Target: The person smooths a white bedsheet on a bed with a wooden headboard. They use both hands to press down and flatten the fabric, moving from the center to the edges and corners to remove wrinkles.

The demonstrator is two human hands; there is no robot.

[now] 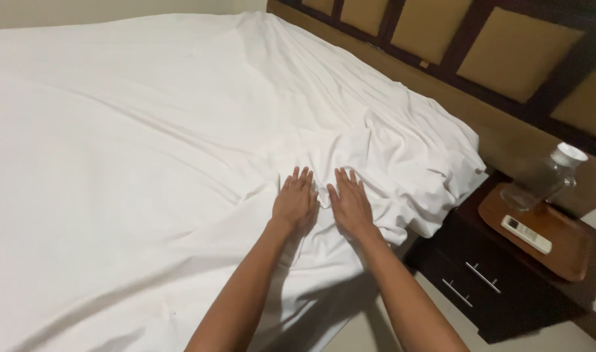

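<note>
A white sheet (135, 150) covers the bed and lies rumpled in folds near the head corner at the right. My left hand (295, 201) rests flat on the sheet, palm down, fingers apart. Right beside it, my right hand (350, 202) lies flat on the same wrinkled patch, fingers spread and pointing toward the headboard. Neither hand grips any cloth. Both forearms reach in from the bottom of the view.
A dark wooden headboard (506, 78) with tan padded panels runs along the right. A dark nightstand (480, 280) with two metal drawer handles stands beside the bed. On it sits a wooden tray (571, 251) holding a white remote (526, 233) and a clear glass jar (545, 176).
</note>
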